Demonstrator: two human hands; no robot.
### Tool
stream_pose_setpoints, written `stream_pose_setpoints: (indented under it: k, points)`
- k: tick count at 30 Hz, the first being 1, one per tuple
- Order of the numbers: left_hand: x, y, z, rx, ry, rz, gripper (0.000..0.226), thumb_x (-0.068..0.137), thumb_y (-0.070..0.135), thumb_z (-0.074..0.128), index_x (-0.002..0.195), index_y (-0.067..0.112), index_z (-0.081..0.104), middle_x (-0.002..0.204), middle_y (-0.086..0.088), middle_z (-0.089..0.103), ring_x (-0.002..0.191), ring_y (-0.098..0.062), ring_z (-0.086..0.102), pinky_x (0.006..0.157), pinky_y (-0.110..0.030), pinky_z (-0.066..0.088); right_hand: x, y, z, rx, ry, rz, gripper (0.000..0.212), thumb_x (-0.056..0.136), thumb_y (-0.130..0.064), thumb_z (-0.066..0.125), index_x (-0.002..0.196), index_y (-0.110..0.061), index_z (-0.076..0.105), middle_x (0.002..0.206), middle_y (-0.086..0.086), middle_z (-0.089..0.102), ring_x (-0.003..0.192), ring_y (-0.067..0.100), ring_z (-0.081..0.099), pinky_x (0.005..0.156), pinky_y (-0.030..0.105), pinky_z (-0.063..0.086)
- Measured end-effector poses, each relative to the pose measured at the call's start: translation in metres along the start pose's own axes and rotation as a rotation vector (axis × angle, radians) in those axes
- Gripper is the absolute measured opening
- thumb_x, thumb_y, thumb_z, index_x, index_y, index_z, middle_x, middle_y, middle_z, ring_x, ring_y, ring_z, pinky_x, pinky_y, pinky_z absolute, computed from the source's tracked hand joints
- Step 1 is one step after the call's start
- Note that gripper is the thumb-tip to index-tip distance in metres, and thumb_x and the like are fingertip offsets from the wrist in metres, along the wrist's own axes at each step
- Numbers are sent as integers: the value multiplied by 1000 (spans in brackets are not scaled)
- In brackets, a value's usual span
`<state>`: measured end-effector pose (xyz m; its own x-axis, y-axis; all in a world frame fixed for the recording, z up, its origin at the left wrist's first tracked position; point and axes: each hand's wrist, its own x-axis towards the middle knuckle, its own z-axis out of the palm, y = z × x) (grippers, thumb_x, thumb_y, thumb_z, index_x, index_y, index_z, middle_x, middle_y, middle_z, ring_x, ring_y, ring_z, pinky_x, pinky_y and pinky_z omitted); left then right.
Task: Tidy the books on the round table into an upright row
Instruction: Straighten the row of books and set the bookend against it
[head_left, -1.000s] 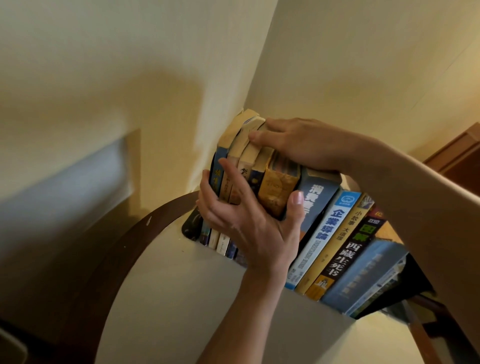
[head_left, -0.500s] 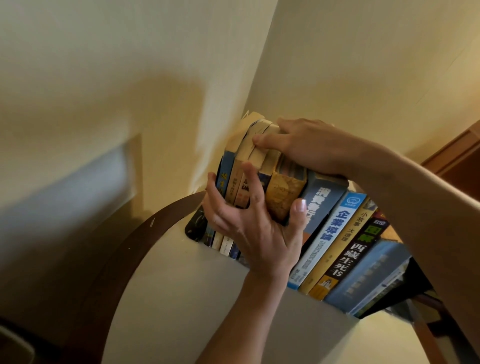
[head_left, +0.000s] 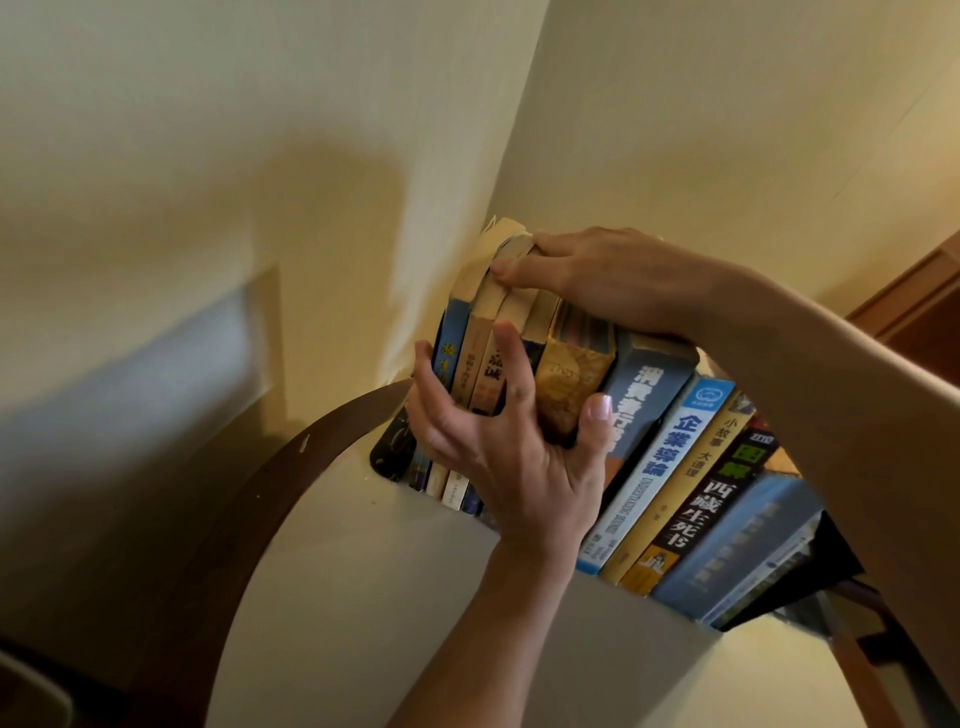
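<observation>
A row of books stands on the round table (head_left: 249, 519), against the wall corner. Several small yellowed paperbacks (head_left: 483, 312) form its left end, next to a thick yellow book (head_left: 566, 374). My left hand (head_left: 498, 452) grips their spines from the front, fingers spread and thumb beside the yellow book. My right hand (head_left: 613, 280) lies over their top edges, fingers curled onto the leftmost ones. To the right a grey-blue book (head_left: 649, 384), a blue-and-white book (head_left: 670, 457), a black book (head_left: 711, 504) and a large blue book (head_left: 748, 540) lean rightwards.
A dark, rounded cover (head_left: 389, 447) sits at the row's left end near the table's brown rim. Cream walls (head_left: 675, 130) meet right behind the books. Brown wooden trim (head_left: 914, 306) shows at the right, and dark chair parts (head_left: 872, 639) lie below the table's right edge.
The paperbacks at the left end now stand steeper and closer to the wall. Both hands have stayed on them, and my left fingers have shifted slightly on the spines.
</observation>
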<state>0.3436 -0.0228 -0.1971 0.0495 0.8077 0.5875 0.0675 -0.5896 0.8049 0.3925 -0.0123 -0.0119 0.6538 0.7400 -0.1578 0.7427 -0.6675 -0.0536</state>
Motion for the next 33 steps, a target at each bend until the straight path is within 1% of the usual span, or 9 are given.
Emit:
stream_pose_setpoints:
  k: [2,5,8,10,12,17,25,28,33]
  points:
    - [0,0,0,-6,1,6,70,94,75,22,152,39,28,157,-25,19,146,-41,20,114,-61,26,0,2,0,-6,-3,4,69,93,-77,30,143,-34,50,155,1,43,141,28,37,116,61,23]
    - [0,-2,-5,-12,-15,26,71,94,76,20,155,39,22,158,-24,16,147,-40,20,114,-60,27,3,4,0,16,16,12,80,86,-86,29,143,-33,50,153,0,46,139,27,41,115,61,26]
    - [6,-1,-10,-40,-9,-14,85,93,77,19,160,25,12,155,-20,23,140,-39,30,110,-57,33,9,3,1,33,30,43,96,81,-91,28,158,-34,25,166,-5,25,152,24,24,120,58,18]
    - [11,1,-11,-1,2,-47,93,92,78,17,159,14,16,152,-20,28,134,-39,36,108,-54,35,12,-2,2,16,4,34,95,82,-91,25,160,-38,13,168,-8,16,154,23,16,121,60,12]
    - [12,0,-10,56,-8,-41,94,92,78,15,158,11,21,153,-19,29,134,-38,37,108,-52,34,13,-7,4,-12,-20,22,89,85,-88,20,160,-41,9,168,-8,15,155,24,13,120,63,6]
    - [8,-5,-5,82,0,-19,94,91,78,15,156,11,22,155,-13,27,138,-34,33,112,-47,30,12,-7,5,-74,-23,25,88,85,-88,16,159,-43,6,169,-6,12,155,27,11,119,65,2]
    - [9,-4,-10,59,-20,-16,91,92,77,19,156,14,24,154,-18,29,137,-36,34,110,-52,33,10,-12,4,-25,-6,12,90,85,-87,22,160,-39,9,168,-9,12,155,24,13,120,63,3]
    - [10,-2,-10,66,-18,-27,93,91,78,21,157,13,23,154,-18,30,136,-37,36,108,-53,34,10,-14,3,-26,-18,-20,88,88,-84,23,161,-36,8,168,-10,11,155,21,14,121,61,5]
    - [10,-1,-9,73,-30,-22,94,91,78,16,157,11,20,155,-14,26,136,-38,35,109,-51,33,9,-13,2,-19,-3,-22,89,87,-86,24,160,-36,13,167,-9,19,153,22,21,120,60,11]
